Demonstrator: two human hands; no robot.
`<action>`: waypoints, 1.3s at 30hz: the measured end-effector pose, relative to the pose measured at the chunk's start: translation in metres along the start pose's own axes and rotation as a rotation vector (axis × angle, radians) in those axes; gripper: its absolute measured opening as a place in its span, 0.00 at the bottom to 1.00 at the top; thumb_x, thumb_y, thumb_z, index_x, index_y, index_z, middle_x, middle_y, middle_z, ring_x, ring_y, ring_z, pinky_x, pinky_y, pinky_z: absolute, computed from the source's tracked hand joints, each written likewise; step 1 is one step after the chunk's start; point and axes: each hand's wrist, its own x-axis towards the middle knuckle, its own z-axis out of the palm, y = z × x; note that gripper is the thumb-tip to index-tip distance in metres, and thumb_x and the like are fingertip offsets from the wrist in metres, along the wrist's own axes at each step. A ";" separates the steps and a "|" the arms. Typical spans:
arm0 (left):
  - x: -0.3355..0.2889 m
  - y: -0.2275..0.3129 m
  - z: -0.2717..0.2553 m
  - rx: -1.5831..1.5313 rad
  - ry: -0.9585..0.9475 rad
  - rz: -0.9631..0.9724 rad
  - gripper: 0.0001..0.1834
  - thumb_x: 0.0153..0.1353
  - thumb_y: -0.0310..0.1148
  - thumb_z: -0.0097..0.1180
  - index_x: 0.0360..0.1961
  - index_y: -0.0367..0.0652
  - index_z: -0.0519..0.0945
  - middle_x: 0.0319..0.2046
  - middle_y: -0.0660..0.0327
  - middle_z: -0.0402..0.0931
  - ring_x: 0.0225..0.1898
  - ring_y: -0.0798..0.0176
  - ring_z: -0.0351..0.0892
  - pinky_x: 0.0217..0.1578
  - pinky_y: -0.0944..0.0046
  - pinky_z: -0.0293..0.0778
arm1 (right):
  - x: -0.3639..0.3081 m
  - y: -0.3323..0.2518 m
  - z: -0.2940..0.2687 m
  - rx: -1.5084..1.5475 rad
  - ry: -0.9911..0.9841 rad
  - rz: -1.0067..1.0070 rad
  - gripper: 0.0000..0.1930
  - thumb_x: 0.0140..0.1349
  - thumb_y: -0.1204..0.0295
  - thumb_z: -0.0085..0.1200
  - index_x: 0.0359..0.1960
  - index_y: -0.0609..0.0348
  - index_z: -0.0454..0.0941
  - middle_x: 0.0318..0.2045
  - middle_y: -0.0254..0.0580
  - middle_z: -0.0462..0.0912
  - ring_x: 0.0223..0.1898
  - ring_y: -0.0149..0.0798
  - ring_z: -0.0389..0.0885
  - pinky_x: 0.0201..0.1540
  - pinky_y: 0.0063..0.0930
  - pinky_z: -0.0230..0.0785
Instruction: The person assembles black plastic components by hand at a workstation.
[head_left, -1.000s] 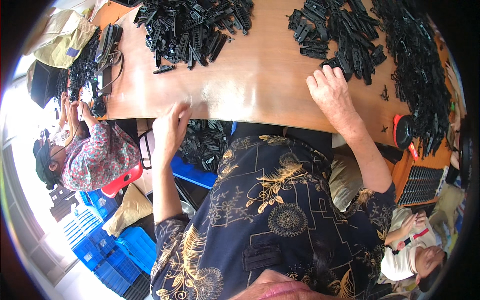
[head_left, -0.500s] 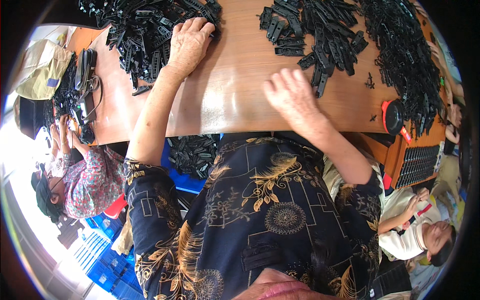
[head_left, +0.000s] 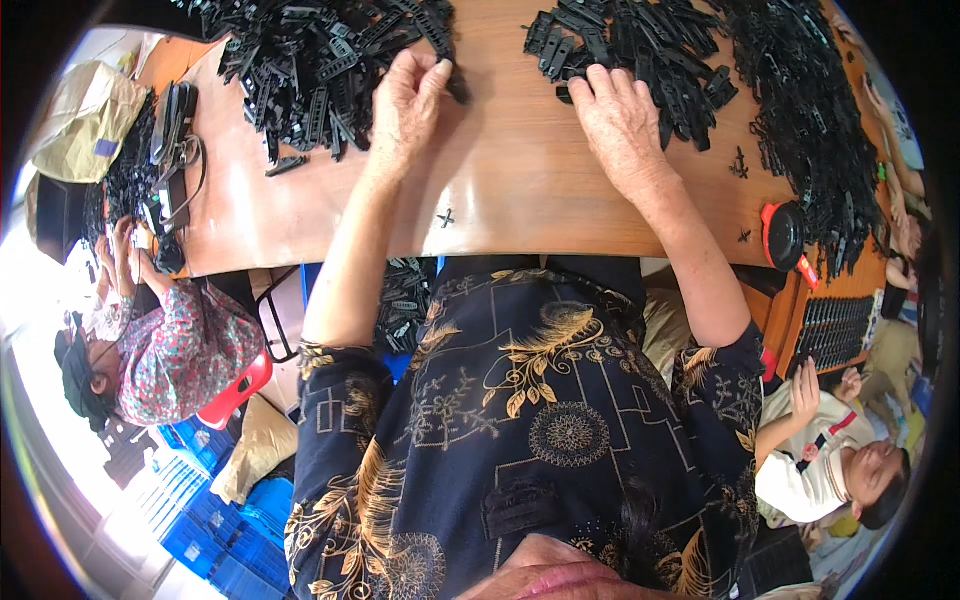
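My left hand point(head_left: 405, 110) is at the right edge of a heaped pile of black slotted plastic parts point(head_left: 300, 75). Its thumb and forefinger pinch at a black plastic part point(head_left: 458, 86), partly hidden by the fingertips. Over the near side of a second pile of flat black plastic parts point(head_left: 650, 50) lies my right hand point(head_left: 620, 125), fingers slightly spread and touching the nearest pieces. What its fingertips cover is hidden. On the bare wood between my forearms sits a tiny black cross-shaped piece point(head_left: 446, 218).
A long heap of thin black parts point(head_left: 810, 130) runs along the right. Near it are a red-rimmed round black dish point(head_left: 788, 235) and small loose pieces point(head_left: 739, 162). Cables point(head_left: 185, 165) lie at left. Co-workers sit on both sides; a bin of black parts point(head_left: 403, 305) stands below the table edge.
My left hand has drawn back from the top of the left pile to its edge and pinched. My right hand has moved forward onto the second pile. A small cross-shaped piece now shows on the table.
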 end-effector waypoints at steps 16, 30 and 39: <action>-0.070 0.027 0.034 -0.476 -0.004 -0.120 0.08 0.69 0.32 0.47 0.42 0.39 0.68 0.38 0.61 0.75 0.38 0.69 0.79 0.40 0.69 0.78 | -0.001 -0.069 -0.025 1.486 -0.201 0.552 0.15 0.66 0.71 0.50 0.51 0.65 0.75 0.29 0.38 0.81 0.26 0.25 0.77 0.31 0.18 0.71; -0.084 0.054 0.028 -0.794 -0.074 -0.312 0.17 0.60 0.30 0.59 0.50 0.39 0.73 0.41 0.58 0.79 0.43 0.67 0.77 0.48 0.67 0.73 | -0.024 -0.080 -0.011 1.326 0.029 0.543 0.17 0.61 0.66 0.58 0.46 0.65 0.74 0.39 0.46 0.80 0.37 0.35 0.79 0.40 0.26 0.73; -0.073 0.047 0.021 -0.886 -0.146 -0.282 0.14 0.60 0.27 0.58 0.46 0.37 0.74 0.41 0.56 0.80 0.43 0.65 0.78 0.48 0.65 0.74 | -0.016 -0.078 -0.011 1.584 -0.248 0.561 0.18 0.60 0.63 0.59 0.43 0.65 0.76 0.30 0.39 0.81 0.33 0.27 0.78 0.38 0.23 0.71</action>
